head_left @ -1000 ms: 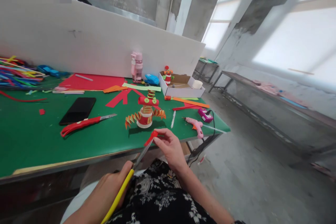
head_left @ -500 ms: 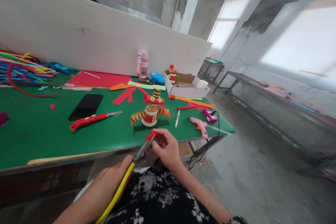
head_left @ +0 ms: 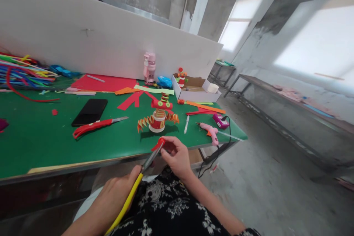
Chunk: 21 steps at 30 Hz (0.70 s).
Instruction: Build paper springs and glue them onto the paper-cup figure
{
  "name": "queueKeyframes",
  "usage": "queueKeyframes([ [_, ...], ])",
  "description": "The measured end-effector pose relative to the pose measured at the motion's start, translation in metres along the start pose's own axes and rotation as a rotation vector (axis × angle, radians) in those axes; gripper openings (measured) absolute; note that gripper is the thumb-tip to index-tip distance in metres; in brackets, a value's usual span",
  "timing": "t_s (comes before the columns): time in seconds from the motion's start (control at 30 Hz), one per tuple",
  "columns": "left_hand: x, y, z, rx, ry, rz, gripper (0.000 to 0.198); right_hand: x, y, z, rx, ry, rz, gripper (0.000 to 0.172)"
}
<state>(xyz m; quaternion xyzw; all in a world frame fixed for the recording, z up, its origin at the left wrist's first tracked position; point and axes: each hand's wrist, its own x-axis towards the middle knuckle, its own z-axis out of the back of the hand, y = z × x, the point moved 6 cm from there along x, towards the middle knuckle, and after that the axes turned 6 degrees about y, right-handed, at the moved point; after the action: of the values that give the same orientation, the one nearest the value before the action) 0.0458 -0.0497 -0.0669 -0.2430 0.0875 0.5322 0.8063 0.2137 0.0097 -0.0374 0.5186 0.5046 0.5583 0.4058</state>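
Observation:
My left hand [head_left: 120, 188] is closed around a pair of scissors [head_left: 127, 202] with yellow handles; part of the handles is hidden under the hand. The blades point up and to the right, their tips at a small red paper piece [head_left: 158, 143]. Between thumb and fingers, my right hand [head_left: 176, 156] pinches that paper at the table's front edge. Just beyond stands a paper-cup figure [head_left: 157, 123] with folded orange arms, a red roll with green eyes and a folded paper piece on top.
On the green table [head_left: 110, 155] lie a red utility knife [head_left: 94, 127] with its blade out, a black phone [head_left: 91, 111], a white pen [head_left: 187, 124] and a pink glue gun [head_left: 210, 132]. Further back are red paper [head_left: 106, 83], a pink bottle [head_left: 149, 69] and a white box [head_left: 196, 94].
The scissor blades have closed further on the red paper, and its loose end now hangs differently. My left hand has shifted slightly; my right hand keeps its pinch.

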Motion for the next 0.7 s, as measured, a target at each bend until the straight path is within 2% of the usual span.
queueKeyframes([
  [0.1,0.001,0.006,-0.007,0.002,0.06,0.027,0.041,0.0,0.0,0.001,0.025,-0.018,0.015,0.03],
  [0.17,0.002,0.009,-0.013,-0.005,0.048,0.023,0.039,0.0,0.002,0.002,0.049,-0.039,0.033,0.028],
  [0.23,0.003,0.011,-0.018,-0.031,-0.003,0.003,0.034,0.001,0.002,0.002,0.124,-0.039,0.01,0.028],
  [0.37,0.002,0.013,-0.021,-0.12,-0.129,-0.041,0.028,0.002,-0.007,-0.006,0.435,0.051,-0.208,0.036],
  [0.47,0.0,0.013,-0.018,-0.145,-0.182,-0.081,0.028,0.002,-0.006,-0.009,0.507,0.095,-0.261,0.038],
  [0.7,0.0,0.016,-0.018,-0.124,-0.037,-0.07,0.038,0.001,0.003,-0.005,0.485,0.078,-0.246,0.037],
])
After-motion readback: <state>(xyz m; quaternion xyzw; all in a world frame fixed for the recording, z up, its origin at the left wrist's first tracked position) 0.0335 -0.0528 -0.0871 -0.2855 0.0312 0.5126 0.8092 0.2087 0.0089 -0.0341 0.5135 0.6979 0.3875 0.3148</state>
